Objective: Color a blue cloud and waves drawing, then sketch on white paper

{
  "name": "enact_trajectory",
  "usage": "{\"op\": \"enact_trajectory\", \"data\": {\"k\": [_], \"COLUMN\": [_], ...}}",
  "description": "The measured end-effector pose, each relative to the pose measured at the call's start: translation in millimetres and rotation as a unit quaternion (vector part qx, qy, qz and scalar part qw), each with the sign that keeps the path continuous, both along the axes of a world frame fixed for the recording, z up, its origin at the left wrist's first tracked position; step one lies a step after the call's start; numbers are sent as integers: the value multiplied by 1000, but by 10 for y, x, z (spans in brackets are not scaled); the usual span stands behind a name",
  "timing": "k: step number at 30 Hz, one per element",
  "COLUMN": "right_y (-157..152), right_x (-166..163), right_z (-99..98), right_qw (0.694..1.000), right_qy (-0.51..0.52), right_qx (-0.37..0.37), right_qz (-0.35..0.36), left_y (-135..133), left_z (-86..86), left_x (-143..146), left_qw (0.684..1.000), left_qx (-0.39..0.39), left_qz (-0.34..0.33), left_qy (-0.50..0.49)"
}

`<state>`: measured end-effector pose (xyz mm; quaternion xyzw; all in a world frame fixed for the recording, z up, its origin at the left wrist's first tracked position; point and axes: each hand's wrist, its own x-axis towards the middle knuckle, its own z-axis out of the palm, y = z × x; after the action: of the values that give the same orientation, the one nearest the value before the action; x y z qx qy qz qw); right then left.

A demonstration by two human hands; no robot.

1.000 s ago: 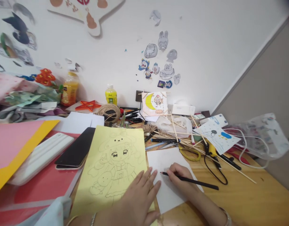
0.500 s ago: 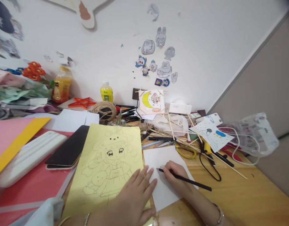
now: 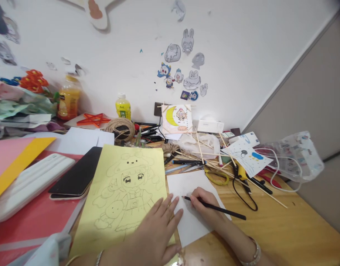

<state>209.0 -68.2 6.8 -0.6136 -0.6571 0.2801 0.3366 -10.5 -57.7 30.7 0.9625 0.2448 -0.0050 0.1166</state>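
My right hand (image 3: 206, 205) grips a black pencil (image 3: 225, 211), its tip at the upper left part of a white sheet of paper (image 3: 196, 229). Any marks on that sheet are too faint to make out. My left hand (image 3: 159, 225) lies flat with fingers spread, across the lower right of a yellow sheet (image 3: 103, 173) and onto the white sheet's left edge. On the yellow sheet is a line drawing of a cartoon girl (image 3: 133, 184) in a hat; my left hand and forearm cover its lower part.
Left of the yellow sheet lie a black phone (image 3: 75, 173) and a white power bank (image 3: 31, 186). Behind the paper are a twine roll (image 3: 121, 130), wooden sticks, pens, yellow-handled scissors (image 3: 218, 178) and a small moon picture (image 3: 177, 119). Two drink bottles (image 3: 123, 107) stand by the wall.
The whole view has shifted slightly, so things sit a little further left. Both hands keep nearly the same place on the sheets, and the pencil stays in my right hand.
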Motion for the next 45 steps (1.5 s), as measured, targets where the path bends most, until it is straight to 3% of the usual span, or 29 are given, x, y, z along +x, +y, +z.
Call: {"op": "enact_trajectory", "data": {"k": [6,15,22,45], "right_y": [9,30,41,51], "right_x": [-11,9,3,1], "right_z": [13,16,35,98], "right_qw": [1000,999,996,995], "right_qy": [-2,19,71,71], "right_qx": [-9,-29,-57,-70], "right_qz": [19,-2,-4,2], "left_y": [13,3,7,-18], "left_z": [44,-106,-89,-282], "left_x": [16,-18,-14,-54], "left_qw": [1000,998,999,991], "left_qx": [0,54,46,111], "left_qz": [-6,-7,-8,-2], "left_qy": [21,-31,-22,-69]}}
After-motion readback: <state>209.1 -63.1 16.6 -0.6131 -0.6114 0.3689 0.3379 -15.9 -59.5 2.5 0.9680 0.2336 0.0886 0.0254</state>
